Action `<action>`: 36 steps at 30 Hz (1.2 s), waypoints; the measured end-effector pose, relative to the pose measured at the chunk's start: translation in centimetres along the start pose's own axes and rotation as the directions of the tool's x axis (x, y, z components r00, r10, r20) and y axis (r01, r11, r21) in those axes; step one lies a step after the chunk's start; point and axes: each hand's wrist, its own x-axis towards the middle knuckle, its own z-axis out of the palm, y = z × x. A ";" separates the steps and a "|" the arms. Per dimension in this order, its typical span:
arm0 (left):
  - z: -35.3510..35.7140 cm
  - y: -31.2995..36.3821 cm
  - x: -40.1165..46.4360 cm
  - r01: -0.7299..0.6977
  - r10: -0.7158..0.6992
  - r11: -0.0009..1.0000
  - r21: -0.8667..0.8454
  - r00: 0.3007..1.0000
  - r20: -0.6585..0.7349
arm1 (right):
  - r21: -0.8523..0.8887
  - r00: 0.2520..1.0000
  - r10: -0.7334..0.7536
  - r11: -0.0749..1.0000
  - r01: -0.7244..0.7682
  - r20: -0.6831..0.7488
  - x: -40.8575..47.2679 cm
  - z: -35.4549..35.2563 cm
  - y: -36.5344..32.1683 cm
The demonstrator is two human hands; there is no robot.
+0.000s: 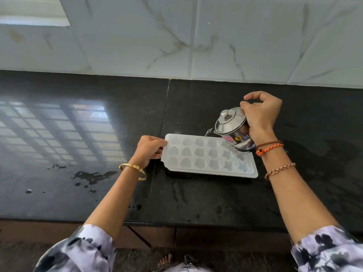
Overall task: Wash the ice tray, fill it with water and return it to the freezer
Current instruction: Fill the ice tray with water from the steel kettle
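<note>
A white plastic ice tray [204, 157] with shaped cells lies flat on the black stone counter [117, 124]. My left hand [149, 149] pinches the tray's left edge. My right hand [259, 118] grips a small lidded steel jug [232, 130] by its handle side and holds it tilted over the tray's far right end. Its spout points left and down, and a thin stream of water runs from it toward the cells. The jug hides the tray's far right corner.
Water puddles and drops [92, 176] lie on the counter at the left, and wet streaks show in front of the tray. A marble-tiled wall [196, 36] rises behind the counter. The counter's front edge [176, 224] runs below my forearms, with cabinets under it.
</note>
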 end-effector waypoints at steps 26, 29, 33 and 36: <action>0.1 0.4 -0.3 0.007 -0.007 1.000 0.008 1.000 -0.011 | 0.007 0.998 0.021 1.000 -0.021 -0.060 0.8 -2.0 1.2; 0.1 0.3 -0.3 0.012 -0.012 1.000 0.011 1.000 -0.018 | 0.011 0.997 0.028 1.000 -0.027 -0.069 0.9 -2.2 1.3; 0.2 0.3 -0.2 0.012 -0.011 1.000 0.018 1.000 -0.021 | 0.017 0.997 0.031 0.999 -0.030 -0.071 0.9 -2.4 1.4; 0.2 0.3 -0.2 0.007 -0.007 1.000 0.017 1.000 -0.023 | 0.015 0.997 0.030 0.999 -0.029 -0.072 1.0 -2.6 1.3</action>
